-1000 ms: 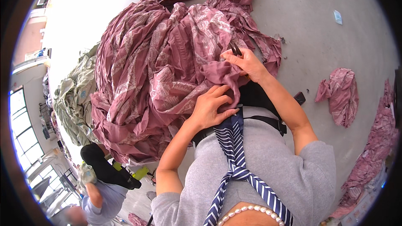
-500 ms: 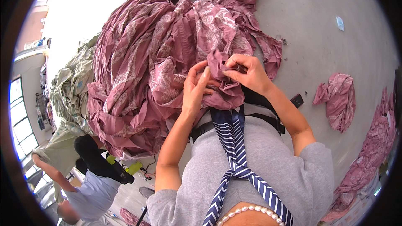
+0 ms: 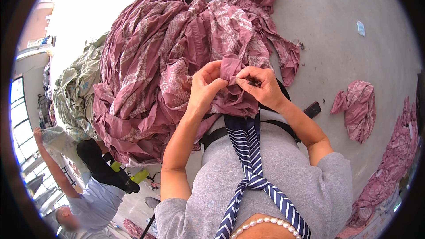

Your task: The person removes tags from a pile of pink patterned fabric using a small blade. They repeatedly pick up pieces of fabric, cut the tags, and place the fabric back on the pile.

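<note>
A large heap of mauve-pink fabric (image 3: 150, 71) with pale patterned bands lies in front of me, partly over my lap. My left hand (image 3: 207, 84) pinches a gathered fold of it between thumb and fingers. Close beside it, my right hand (image 3: 264, 87) has thumb and fingertip pressed together at the edge of the same fold. A small dark object (image 3: 253, 82) sits within the curled fingers of that hand; its kind is too hidden to tell. The two hands' fingertips nearly meet.
Pale green fabric (image 3: 75, 93) lies left of the heap. At lower left, a person (image 3: 95, 201) lifts pale cloth. A dark phone (image 3: 312, 109) and a pink bundle (image 3: 359, 110) rest on the floor to my right. More pink fabric (image 3: 385, 168) is piled at far right.
My right hand has come down slightly, and its dark object now shows more plainly. The left thumb has closed onto the fold. The person at left has raised an arm with the cloth.
</note>
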Demonstrator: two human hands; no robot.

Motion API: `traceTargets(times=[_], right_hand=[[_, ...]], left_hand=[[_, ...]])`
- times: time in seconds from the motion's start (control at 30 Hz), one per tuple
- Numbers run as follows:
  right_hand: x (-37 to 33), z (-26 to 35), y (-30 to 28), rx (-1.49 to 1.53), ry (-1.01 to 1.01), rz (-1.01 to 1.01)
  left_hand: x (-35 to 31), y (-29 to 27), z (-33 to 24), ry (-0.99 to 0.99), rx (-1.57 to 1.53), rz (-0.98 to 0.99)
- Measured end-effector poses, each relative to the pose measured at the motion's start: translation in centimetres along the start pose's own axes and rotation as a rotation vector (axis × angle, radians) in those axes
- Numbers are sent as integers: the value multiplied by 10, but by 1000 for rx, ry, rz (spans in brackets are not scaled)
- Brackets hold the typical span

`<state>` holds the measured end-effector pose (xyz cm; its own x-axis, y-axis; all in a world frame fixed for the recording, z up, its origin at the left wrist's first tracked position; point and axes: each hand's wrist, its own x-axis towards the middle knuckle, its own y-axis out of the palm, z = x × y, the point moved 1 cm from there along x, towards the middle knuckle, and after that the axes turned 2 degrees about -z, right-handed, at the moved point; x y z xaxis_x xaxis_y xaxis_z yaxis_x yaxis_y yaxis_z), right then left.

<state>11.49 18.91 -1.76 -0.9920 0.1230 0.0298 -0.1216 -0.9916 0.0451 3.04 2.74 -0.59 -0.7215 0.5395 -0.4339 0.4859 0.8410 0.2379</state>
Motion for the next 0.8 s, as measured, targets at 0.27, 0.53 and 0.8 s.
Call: traceTargets(times=[0.27, 0.53, 0.8], right_hand=[[5, -5, -3, 425, 75, -439], [13, -2, 2, 279, 1, -336], [37, 13, -38, 310, 27, -489]], left_hand=[[6, -11, -7, 259, 70, -169], [3, 12, -23, 256, 393, -41], [11, -39, -25, 157, 372, -110]])
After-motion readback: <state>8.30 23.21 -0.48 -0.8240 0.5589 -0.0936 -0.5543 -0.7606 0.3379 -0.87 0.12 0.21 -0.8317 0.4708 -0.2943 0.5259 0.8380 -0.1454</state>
